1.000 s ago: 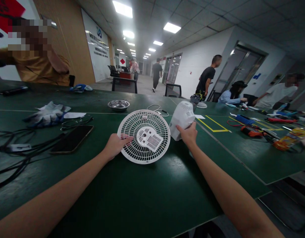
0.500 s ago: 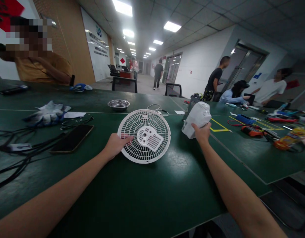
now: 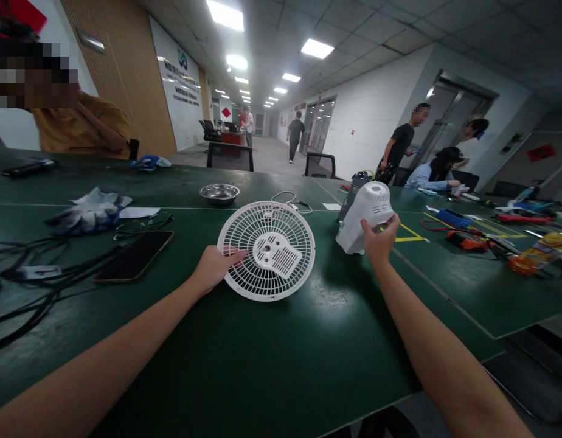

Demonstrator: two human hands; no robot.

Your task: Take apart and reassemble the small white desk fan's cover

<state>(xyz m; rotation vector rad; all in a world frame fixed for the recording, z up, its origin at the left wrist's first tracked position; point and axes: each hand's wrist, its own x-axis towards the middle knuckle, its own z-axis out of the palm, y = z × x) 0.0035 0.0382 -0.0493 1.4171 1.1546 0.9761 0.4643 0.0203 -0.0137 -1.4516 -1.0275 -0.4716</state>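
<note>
A round white fan grille [image 3: 289, 264] with a slotted centre plate is tilted up over the green table. My left hand [image 3: 215, 266] grips its left rim, thumb over the front ribs. To the right, my right hand [image 3: 380, 239] is closed on the side of a white plastic housing [image 3: 356, 222] with small vent slots near its rounded top. The housing leans a little to the right. Behind the grille lies a white cable [image 3: 303, 207].
A steel bowl [image 3: 219, 193] stands behind the grille. At left are a phone [image 3: 135, 257], work gloves [image 3: 92, 210] and black cables [image 3: 44, 298]. A dark container [image 3: 349, 201] is behind the housing. Tools lie right; people are around.
The white housing has turned slightly, showing more of its rounded top, and my right hand has shifted a little right with it. My left hand and the grille have barely moved.
</note>
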